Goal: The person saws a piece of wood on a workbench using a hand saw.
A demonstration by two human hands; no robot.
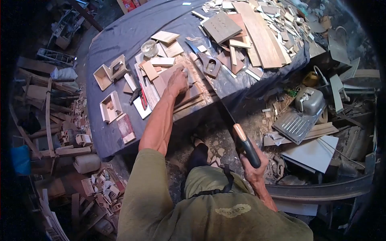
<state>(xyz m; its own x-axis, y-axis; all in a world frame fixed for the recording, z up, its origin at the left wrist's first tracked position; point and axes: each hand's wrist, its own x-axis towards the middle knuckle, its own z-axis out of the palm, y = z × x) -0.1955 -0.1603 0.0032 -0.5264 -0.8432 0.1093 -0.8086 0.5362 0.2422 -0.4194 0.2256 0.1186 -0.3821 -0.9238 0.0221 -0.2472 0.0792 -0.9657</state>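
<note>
My right hand [255,166] is closed around the black and wood-tipped handle of a handsaw [246,145]. The saw's long thin blade reaches up and left to the table edge, beside the stacked boards. With its fingers curled, my left hand [179,82] presses down on a flat wooden board [164,83] at the front of the table. Sawdust lies around that board, and its fingertips are partly hidden. Close by on the left are wood offcuts [150,70], a glass jar [149,48] and a red-handled tool [143,98].
The cloth-covered table [116,44] carries open wooden boxes [110,107], a wooden block plane [209,66], long planks [257,36] and many scraps. To the right on the floor are a metal sink [297,124] and a white panel [313,152]. Wood scraps [104,188] pile up at left.
</note>
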